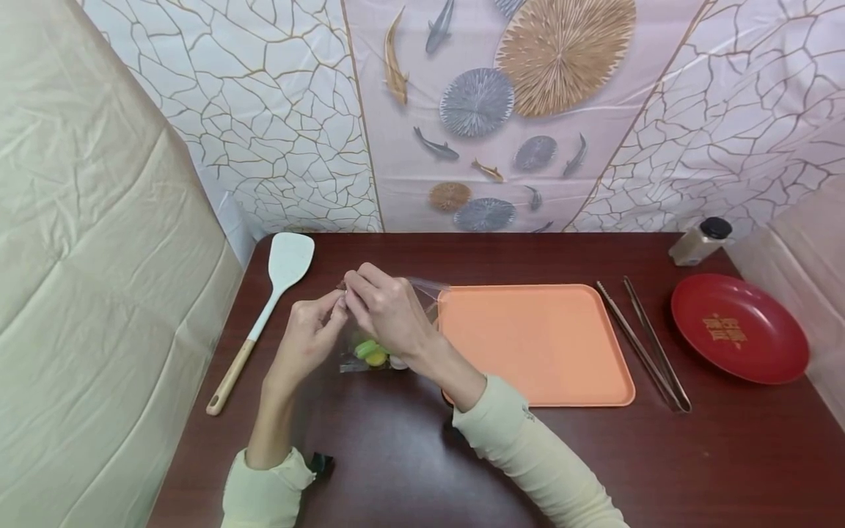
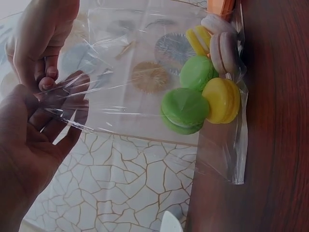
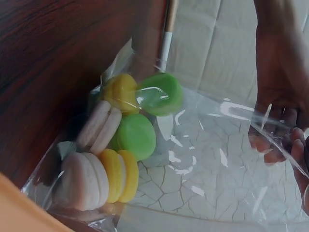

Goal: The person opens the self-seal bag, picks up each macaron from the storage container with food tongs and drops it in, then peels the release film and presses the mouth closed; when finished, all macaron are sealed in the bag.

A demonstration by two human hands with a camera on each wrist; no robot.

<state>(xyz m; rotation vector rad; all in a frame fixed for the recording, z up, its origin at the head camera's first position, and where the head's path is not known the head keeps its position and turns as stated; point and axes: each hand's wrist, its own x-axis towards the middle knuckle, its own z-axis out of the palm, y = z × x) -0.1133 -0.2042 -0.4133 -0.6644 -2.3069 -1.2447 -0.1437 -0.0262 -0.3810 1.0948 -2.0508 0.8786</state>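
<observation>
A clear plastic bag [image 2: 123, 113] hangs upright with its mouth at the top, between both hands. Inside, at its bottom, lie several macarons: green [image 2: 184, 111], yellow [image 2: 222, 101] and pale pink [image 3: 81, 181]. At one corner of the mouth, my left hand [image 1: 306, 334] pinches the film between thumb and fingers, the other fingers showing through the plastic in the left wrist view. My right hand [image 1: 388, 308] pinches the same edge right beside it, fingertips close to the left ones. In the head view the right hand covers much of the bag.
An orange tray [image 1: 535, 345] lies right of the bag. A white spatula [image 1: 271, 304] with a wooden handle is at the left. Metal tongs [image 1: 643, 345], a red plate [image 1: 739, 330] and a black-capped jar [image 1: 700, 242] are at the right. A patterned cloth hangs behind the table.
</observation>
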